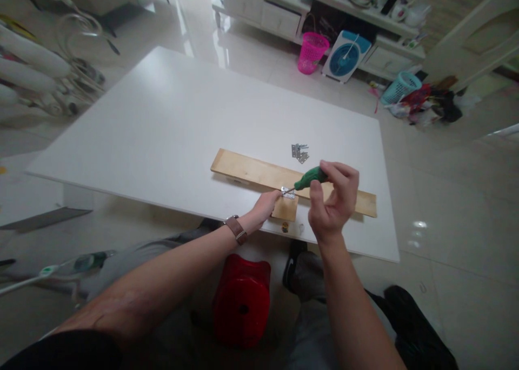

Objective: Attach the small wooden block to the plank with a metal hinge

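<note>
My right hand (334, 201) grips a green-handled screwdriver (308, 179), its shaft slanting down to the left. The screwdriver's tip meets a small metal hinge (288, 192). That hinge lies where a long wooden board (255, 168) meets a short wooden piece (285, 210). My left hand (265, 205) is closed, its fingertips pinched at the screwdriver's tip beside the hinge. Whatever they pinch is too small to make out. Beyond the long board lie more metal hinges (300, 154) with several screws (302, 146).
Under the work is a white table (162, 121). A small yellow-and-dark item (285, 227) sits at its near edge. A red stool (242, 305) stands below that edge. Across the floor are a pink basket (312, 53), a blue-and-white fan (346, 58) and a light blue basket (399, 88).
</note>
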A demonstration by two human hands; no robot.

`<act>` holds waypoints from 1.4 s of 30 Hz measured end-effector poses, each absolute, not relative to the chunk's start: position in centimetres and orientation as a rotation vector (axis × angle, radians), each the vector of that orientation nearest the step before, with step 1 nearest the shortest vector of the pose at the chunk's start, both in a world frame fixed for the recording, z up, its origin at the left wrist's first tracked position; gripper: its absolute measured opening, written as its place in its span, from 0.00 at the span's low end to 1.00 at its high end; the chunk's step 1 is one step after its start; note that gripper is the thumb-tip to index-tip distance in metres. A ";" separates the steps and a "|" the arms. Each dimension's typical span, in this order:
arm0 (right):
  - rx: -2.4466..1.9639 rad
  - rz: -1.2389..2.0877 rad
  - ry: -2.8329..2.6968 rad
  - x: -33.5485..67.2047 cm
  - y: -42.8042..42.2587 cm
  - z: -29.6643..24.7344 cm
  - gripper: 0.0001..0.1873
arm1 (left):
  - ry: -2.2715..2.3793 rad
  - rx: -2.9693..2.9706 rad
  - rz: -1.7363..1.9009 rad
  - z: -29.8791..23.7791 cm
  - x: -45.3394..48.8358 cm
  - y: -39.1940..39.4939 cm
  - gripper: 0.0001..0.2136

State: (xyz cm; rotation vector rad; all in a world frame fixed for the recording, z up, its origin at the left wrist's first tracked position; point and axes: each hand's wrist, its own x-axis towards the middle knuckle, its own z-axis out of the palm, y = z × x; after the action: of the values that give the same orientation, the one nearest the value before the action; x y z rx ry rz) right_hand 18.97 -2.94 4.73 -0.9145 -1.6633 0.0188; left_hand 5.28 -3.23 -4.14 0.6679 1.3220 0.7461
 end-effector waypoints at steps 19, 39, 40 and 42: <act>-0.966 -0.076 -1.692 18.1 -3.2 5.3 0.16 | 1.304 0.777 0.821 -4.4 5.4 -3.6 0.15; -0.931 0.005 -1.729 18.9 -3.3 4.7 0.25 | 1.256 0.728 0.849 -4.9 5.8 -3.1 0.13; -0.944 -0.018 -1.721 18.9 -3.3 4.7 0.24 | 1.254 0.725 0.852 -4.8 5.8 -3.1 0.13; -0.972 -0.064 -1.690 18.9 -3.5 4.8 0.22 | 1.260 0.715 0.850 -4.7 5.7 -3.1 0.13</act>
State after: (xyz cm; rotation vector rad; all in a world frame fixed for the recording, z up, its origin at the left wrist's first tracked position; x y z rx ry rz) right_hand 18.94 -3.48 4.76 -0.9722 -1.6901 -0.0641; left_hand 5.75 -3.12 -4.65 0.7151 1.2598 0.8502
